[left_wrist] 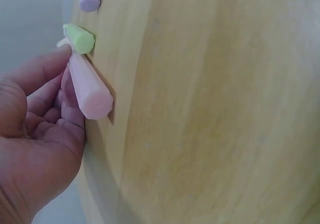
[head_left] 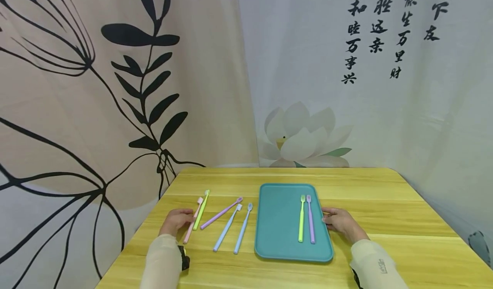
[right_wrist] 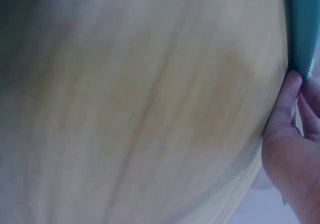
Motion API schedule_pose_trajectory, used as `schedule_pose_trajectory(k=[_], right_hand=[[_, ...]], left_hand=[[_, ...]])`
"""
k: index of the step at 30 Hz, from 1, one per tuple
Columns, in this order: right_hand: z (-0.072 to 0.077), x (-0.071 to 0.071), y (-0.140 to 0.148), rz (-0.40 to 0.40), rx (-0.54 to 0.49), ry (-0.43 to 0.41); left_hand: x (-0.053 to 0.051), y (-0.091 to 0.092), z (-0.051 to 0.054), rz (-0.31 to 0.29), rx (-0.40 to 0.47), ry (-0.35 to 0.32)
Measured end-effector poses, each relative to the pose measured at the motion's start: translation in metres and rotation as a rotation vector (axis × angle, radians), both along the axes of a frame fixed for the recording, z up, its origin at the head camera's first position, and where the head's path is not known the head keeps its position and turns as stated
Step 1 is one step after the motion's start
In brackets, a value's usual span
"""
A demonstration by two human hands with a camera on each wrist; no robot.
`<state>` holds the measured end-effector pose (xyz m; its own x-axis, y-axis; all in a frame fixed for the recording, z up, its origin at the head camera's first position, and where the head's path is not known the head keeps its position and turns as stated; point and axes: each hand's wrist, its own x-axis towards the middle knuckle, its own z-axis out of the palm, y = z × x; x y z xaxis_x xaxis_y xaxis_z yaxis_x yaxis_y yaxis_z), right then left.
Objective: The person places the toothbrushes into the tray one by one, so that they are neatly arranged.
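My left hand (head_left: 177, 221) is at the left of the table, its thumb and fingers pinching a pink toothbrush (head_left: 188, 235) around the middle of its handle. In the left wrist view the handle end of the pink toothbrush (left_wrist: 95, 96) points toward the camera. Right beside it lies a green toothbrush (head_left: 201, 214). My right hand (head_left: 340, 222) holds the right rim of a teal tray (head_left: 277, 220), with the thumb against the edge in the right wrist view. On the tray, a second green toothbrush (head_left: 301, 220) and a purple toothbrush (head_left: 310, 220) lie side by side.
Between my left hand and the tray lie another purple toothbrush (head_left: 221, 213) and two blue toothbrushes, one slanted (head_left: 227, 229) and one nearer the tray (head_left: 242, 229). The wooden table (head_left: 400, 220) ends at a printed curtain (head_left: 215, 87) behind it.
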<state>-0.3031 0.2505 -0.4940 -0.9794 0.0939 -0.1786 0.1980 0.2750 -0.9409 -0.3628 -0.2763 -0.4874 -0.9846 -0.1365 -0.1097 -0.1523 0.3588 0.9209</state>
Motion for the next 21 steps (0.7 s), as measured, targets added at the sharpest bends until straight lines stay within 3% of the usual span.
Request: schedule_pose_trajectory(k=[9, 21], right_hand=[[0.000, 0.000, 0.001, 0.010, -0.018, -0.006], [-0.002, -0.001, 0.001, -0.002, -0.022, -0.013]], left_hand=[[-0.001, 0.005, -0.002, 0.001, -0.023, -0.004], [0.005, 0.012, 0.003, 0.022, -0.063, 0.016]])
